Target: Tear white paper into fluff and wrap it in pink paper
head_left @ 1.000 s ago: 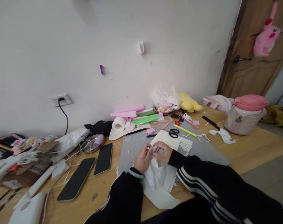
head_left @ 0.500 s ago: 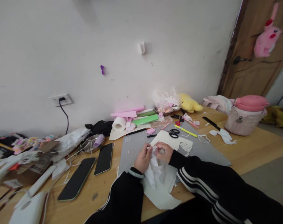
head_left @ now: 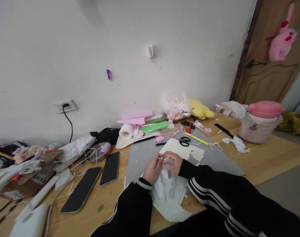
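My left hand (head_left: 153, 168) and my right hand (head_left: 173, 162) meet above the grey cutting mat (head_left: 145, 153), fingertips pinched together on a small white piece (head_left: 166, 161) that I cannot make out in detail. Crumpled white paper (head_left: 166, 184) lies just below the hands on a cream sheet (head_left: 172, 207). Both arms wear black sleeves with white stripes, and a pale green bangle (head_left: 144, 185) sits on my left wrist. A cream sheet (head_left: 176, 147) and a patch of small white cut shapes (head_left: 196, 154) lie just beyond the hands.
Black scissors (head_left: 184, 141) and a yellow pen (head_left: 196, 138) lie behind the hands. Two dark phones (head_left: 81, 193) (head_left: 110, 168) rest at the left, near cables and clutter. Pink and green rolls (head_left: 140, 123) lean by the wall. A pink-lidded tub (head_left: 260, 121) stands at the right.
Both hands have shifted slightly toward me and down while the fingers keep working the small white piece. Nothing else on the table has moved.
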The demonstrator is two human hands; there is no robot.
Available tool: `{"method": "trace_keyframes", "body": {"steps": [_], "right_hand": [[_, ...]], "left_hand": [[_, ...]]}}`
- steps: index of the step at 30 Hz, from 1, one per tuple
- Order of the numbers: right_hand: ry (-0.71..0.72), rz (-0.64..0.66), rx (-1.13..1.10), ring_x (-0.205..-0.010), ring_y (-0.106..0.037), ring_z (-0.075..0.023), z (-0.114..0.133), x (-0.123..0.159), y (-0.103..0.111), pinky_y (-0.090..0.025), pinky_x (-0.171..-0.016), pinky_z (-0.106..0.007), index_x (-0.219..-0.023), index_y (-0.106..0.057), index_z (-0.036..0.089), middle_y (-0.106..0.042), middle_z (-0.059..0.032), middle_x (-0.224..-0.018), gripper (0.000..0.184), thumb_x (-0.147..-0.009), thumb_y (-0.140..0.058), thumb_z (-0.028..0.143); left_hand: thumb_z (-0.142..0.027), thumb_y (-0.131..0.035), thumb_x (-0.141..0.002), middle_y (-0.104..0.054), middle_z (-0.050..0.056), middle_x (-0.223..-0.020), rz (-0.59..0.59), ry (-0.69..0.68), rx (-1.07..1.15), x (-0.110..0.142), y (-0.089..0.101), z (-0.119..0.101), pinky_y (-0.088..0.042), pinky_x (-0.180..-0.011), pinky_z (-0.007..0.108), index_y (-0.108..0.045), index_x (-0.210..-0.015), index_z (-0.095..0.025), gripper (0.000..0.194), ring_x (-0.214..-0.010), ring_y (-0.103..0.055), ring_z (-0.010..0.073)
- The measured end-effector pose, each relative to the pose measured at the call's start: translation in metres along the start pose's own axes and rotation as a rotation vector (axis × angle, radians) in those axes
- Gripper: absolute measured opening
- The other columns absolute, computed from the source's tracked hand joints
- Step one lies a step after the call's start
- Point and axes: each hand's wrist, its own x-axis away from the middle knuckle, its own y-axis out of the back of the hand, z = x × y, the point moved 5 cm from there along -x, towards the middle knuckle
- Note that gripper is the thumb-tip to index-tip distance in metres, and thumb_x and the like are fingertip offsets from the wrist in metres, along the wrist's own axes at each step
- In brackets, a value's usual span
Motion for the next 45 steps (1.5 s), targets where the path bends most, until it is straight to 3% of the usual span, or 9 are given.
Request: {"method": "trace_keyframes", "body": {"steps": [17, 19, 23, 33, 38, 45], "right_hand": [[-0.084, -0.027, -0.034, -0.057, -0.045, -0.0103, -0.001, -0.001, 0.001, -0.038, -0.055, -0.022, -0.059, -0.044, 0.017, -0.049, 0.0007, -0.06, 0.011, -0.054, -0.044, 0.007], [-0.162, -0.05, -0.095, -0.05, -0.041, -0.0078, -0.005, 0.0, 0.004, -0.036, -0.05, -0.02, -0.069, -0.048, 0.017, -0.044, 0.0042, -0.055, 0.015, -0.057, -0.045, 0.009], [-0.257, -0.063, -0.184, -0.044, -0.034, -0.0053, -0.013, 0.003, 0.005, -0.032, -0.045, -0.017, -0.1, -0.047, 0.016, -0.037, 0.0082, -0.051, 0.042, -0.059, -0.044, 0.007], [-0.323, -0.038, -0.283, -0.045, -0.035, -0.003, -0.017, 0.004, 0.003, -0.035, -0.048, -0.019, -0.112, -0.041, 0.019, -0.053, -0.0007, -0.083, 0.06, -0.055, -0.041, 0.003], [-0.384, -0.01, -0.349, -0.062, -0.052, -0.0084, -0.017, 0.004, 0.002, -0.039, -0.053, -0.02, -0.11, -0.042, 0.018, -0.053, -0.006, -0.094, 0.061, -0.052, -0.036, 0.001], [-0.374, -0.041, -0.39, -0.075, -0.054, -0.0119, -0.024, 0.005, 0.001, -0.044, -0.067, -0.026, -0.108, -0.045, 0.017, -0.056, -0.0067, -0.096, 0.064, -0.048, -0.03, -0.002]], "left_hand": [[-0.032, -0.028, -0.084, -0.036, -0.005, -0.059, -0.091, 0.061, -0.118, -0.002, 0.008, 0.0, -0.03, -0.055, 0.022, -0.038, -0.071, -0.019, 0.021, -0.058, -0.039, 0.0116], [-0.033, -0.028, -0.084, -0.036, -0.006, -0.059, -0.119, 0.072, -0.12, -0.002, 0.01, 0.002, -0.03, -0.055, 0.022, -0.038, -0.071, -0.019, 0.021, -0.057, -0.038, 0.0115], [-0.033, -0.028, -0.084, -0.033, -0.006, -0.056, -0.094, 0.081, -0.115, -0.001, 0.01, 0.003, -0.029, -0.053, 0.021, -0.037, -0.07, -0.019, 0.022, -0.054, -0.036, 0.011], [-0.034, -0.028, -0.084, -0.036, -0.006, -0.057, -0.084, 0.083, -0.124, -0.001, 0.009, 0.002, -0.029, -0.054, 0.021, -0.038, -0.07, -0.019, 0.023, -0.055, -0.037, 0.0108], [-0.034, -0.028, -0.084, -0.034, -0.006, -0.056, -0.081, 0.092, -0.111, 0.0, 0.009, 0.0, -0.029, -0.053, 0.021, -0.038, -0.071, -0.019, 0.022, -0.053, -0.036, 0.0108], [-0.034, -0.029, -0.083, -0.035, -0.006, -0.055, -0.091, 0.099, -0.127, -0.001, 0.01, 0.0, -0.029, -0.052, 0.021, -0.039, -0.071, -0.019, 0.022, -0.053, -0.036, 0.0111]]}}
